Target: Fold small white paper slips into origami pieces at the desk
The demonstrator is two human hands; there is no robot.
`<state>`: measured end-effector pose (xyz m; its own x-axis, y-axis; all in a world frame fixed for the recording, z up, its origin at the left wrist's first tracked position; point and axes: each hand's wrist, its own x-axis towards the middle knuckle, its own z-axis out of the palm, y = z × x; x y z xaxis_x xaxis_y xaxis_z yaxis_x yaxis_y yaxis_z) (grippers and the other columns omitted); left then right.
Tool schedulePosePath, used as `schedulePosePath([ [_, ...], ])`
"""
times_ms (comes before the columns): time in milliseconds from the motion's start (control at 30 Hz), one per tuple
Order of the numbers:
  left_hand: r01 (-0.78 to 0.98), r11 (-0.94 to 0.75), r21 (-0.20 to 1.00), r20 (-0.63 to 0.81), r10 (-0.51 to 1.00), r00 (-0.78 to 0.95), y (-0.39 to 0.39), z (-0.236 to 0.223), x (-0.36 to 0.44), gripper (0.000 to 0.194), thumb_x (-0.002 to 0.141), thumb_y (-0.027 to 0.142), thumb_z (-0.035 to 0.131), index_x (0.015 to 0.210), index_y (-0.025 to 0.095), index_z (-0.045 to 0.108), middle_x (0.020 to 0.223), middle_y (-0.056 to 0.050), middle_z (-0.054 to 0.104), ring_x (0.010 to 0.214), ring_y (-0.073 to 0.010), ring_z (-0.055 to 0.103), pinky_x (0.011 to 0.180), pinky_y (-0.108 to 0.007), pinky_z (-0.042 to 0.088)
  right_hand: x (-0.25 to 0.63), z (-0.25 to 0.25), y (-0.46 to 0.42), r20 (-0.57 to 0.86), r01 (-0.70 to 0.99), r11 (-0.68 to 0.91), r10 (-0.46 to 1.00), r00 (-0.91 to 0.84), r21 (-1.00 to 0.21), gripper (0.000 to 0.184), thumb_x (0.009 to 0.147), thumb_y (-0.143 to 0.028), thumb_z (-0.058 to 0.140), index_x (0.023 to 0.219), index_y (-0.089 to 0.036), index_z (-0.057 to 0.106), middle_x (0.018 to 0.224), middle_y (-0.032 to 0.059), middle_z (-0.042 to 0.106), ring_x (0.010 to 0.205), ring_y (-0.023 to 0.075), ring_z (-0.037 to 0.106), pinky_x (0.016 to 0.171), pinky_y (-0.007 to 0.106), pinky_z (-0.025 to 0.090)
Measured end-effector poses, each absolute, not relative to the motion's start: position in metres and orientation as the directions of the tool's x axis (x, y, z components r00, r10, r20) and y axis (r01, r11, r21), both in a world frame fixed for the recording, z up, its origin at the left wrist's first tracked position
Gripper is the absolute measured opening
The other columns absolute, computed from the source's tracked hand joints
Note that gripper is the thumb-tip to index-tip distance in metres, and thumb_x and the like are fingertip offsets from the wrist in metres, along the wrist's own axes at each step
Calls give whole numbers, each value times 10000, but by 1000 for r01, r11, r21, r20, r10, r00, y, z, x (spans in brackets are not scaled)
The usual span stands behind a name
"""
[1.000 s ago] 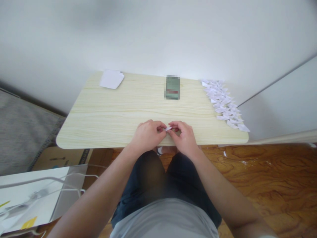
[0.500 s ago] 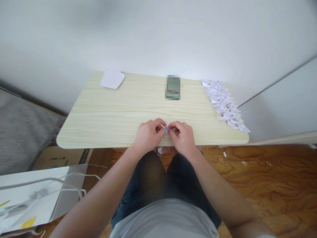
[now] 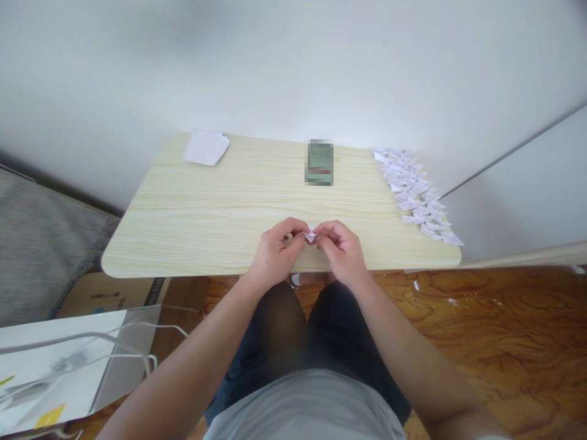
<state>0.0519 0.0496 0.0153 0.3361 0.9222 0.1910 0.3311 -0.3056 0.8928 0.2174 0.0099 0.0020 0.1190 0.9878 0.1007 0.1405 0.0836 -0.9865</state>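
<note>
A small folded piece of white paper (image 3: 310, 234) is pinched between my two hands near the front edge of the table (image 3: 220, 214). My left hand (image 3: 278, 247) grips its left side with thumb and fingers. On the other side, my right hand (image 3: 342, 247) holds the paper in the same kind of pinch. The fingers partly cover it, so its full shape cannot be made out. Along the table's right edge lie several small folded white paper boats (image 3: 410, 189) in close rows.
A stack of white paper sheets (image 3: 206, 146) lies at the back left. A blurred-out green rectangular item (image 3: 320, 162) is at the back middle, close to the wall (image 3: 293, 73). Left of my legs are a cardboard box (image 3: 110, 293) and white cables (image 3: 151, 327).
The paper has turned and spread a little between my fingertips, showing a wider pointed shape. Both hands have shifted slightly and stay pinched on it.
</note>
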Motion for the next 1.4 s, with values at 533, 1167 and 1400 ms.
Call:
schedulePosePath([
  [533,410,-298,862,172,932,318,51,15,47,148,911,322,638,952,210,725,901,-29,731,825,-183,638,741,-325,481,222,-2,7,160,286,125,982,101,-950,189,880,-294,696,1001,-260,556,835,-18,672,804,190,672,784,340,524],
  [1167,459,-554,695,352,818,455,54,14,38,157,945,214,609,903,212,760,913,-45,732,936,-214,598,860,-355,497,220,1,5,281,456,230,959,45,-859,85,955,-270,646,948,-244,726,927,26,743,872,206,694,845,350,542],
  [1400,496,-640,587,392,761,518,54,9,36,127,945,207,625,906,194,746,896,-47,728,910,-220,595,857,-373,493,221,-5,6,366,552,302,931,6,-777,76,921,-191,646,886,-222,707,862,34,698,832,200,651,795,337,516],
])
